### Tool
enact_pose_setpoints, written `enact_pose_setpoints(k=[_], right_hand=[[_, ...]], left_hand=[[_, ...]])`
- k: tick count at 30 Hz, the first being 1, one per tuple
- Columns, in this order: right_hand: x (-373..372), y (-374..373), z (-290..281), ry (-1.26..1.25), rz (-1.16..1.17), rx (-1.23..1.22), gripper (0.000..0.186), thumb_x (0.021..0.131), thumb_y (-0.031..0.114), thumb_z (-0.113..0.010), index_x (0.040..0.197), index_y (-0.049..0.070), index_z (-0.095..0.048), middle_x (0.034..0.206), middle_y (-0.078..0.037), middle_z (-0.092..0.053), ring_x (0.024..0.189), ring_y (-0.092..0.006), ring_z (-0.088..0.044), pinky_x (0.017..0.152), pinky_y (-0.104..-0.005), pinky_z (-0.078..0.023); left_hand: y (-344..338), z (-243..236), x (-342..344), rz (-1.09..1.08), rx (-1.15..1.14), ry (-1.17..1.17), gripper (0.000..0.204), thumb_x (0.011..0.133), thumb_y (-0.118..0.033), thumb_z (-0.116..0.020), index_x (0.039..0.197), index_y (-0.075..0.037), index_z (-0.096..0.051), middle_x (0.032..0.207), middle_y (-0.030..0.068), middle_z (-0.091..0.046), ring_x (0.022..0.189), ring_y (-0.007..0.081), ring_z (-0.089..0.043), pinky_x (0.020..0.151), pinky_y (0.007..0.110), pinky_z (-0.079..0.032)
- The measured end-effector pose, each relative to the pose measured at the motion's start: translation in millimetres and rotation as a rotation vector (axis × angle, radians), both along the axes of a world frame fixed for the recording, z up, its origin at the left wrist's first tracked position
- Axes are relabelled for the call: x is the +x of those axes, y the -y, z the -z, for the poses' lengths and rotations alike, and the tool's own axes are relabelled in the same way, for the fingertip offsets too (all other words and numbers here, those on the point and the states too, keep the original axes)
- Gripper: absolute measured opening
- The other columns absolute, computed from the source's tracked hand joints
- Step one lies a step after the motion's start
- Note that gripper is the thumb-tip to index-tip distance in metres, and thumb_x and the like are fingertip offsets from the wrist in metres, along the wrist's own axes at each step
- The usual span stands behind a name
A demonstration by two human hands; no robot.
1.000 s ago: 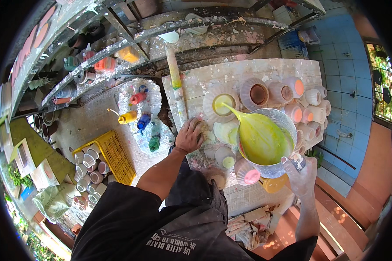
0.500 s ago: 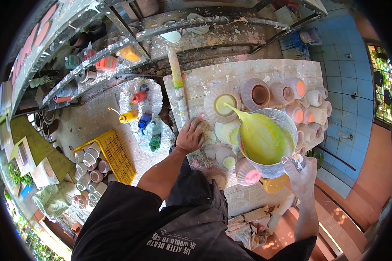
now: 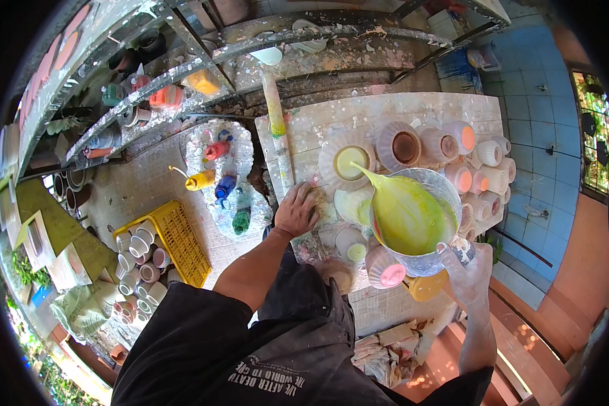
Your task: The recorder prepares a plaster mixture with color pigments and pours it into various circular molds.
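Note:
My right hand (image 3: 468, 274) is closed around the handle of a grey metal pot (image 3: 413, 262), held tilted over the table's right part. Yellow-green liquid (image 3: 413, 216) fills it and narrows to a thin stream at the far left. That stream runs into a pale fluted pot (image 3: 328, 150), where a pool of pale yellow liquid shows. On the table's left edge my left hand (image 3: 296, 211) lies flat, fingers spread, holding nothing. Close to the metal pot stand a fluted pot with a pink middle (image 3: 379, 260) and a whitish pot with yellow-green inside (image 3: 348, 203).
Several fluted pots (image 3: 488, 153) crowd the table's right side, some pink inside. A paint-stained pole (image 3: 274, 111) lies along its left edge. Farther left are paint bottles (image 3: 199, 181) on a crumpled silvery sheet and a yellow crate (image 3: 183, 237) beside stacked pots. Spattered shelves (image 3: 304, 44) span the back.
The yellow-green stream keeps running, and the pale yellow pool in the fluted pot looks slightly larger. Both hands and the metal pot stay in nearly the same place.

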State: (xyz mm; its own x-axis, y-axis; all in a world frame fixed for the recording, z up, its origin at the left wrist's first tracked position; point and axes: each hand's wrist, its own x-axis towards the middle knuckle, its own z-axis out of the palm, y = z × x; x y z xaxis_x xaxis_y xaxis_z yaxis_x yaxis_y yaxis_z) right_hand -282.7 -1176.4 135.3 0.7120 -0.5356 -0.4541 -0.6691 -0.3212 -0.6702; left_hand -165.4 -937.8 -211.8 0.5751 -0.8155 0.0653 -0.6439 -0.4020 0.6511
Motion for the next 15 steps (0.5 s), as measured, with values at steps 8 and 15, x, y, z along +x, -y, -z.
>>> enact_pose_setpoints(k=[8,15], right_hand=[[1.3,0.7,-2.0,-0.038,-0.01,-0.018,0.016,0.085,0.005,-0.069,0.095,-0.007,-0.067,0.081,-0.008,-0.071,0.068,-0.0097,-0.065,0.061,-0.0253,-0.052],[3.4,1.2,-3.1,-0.05,-0.001,-0.01,0.019,0.084,0.007,-0.07,0.098,-0.006,-0.067,0.082,-0.009,-0.072,0.069,-0.0116,-0.066,0.063,-0.0268,-0.052]], left_hand=[[0.8,-3.6,-0.5,0.004,-0.004,-0.016,0.057,0.074,-0.026,-0.068,0.125,-0.008,-0.052,0.129,0.0187,-0.047,0.124,0.0403,-0.044,0.106,0.047,-0.038],[0.2,-1.0,-0.4,0.001,-0.006,-0.008,0.057,0.074,-0.025,-0.068,0.126,-0.008,-0.052,0.129,0.0184,-0.047,0.124,0.0402,-0.044,0.106,0.047,-0.038]])
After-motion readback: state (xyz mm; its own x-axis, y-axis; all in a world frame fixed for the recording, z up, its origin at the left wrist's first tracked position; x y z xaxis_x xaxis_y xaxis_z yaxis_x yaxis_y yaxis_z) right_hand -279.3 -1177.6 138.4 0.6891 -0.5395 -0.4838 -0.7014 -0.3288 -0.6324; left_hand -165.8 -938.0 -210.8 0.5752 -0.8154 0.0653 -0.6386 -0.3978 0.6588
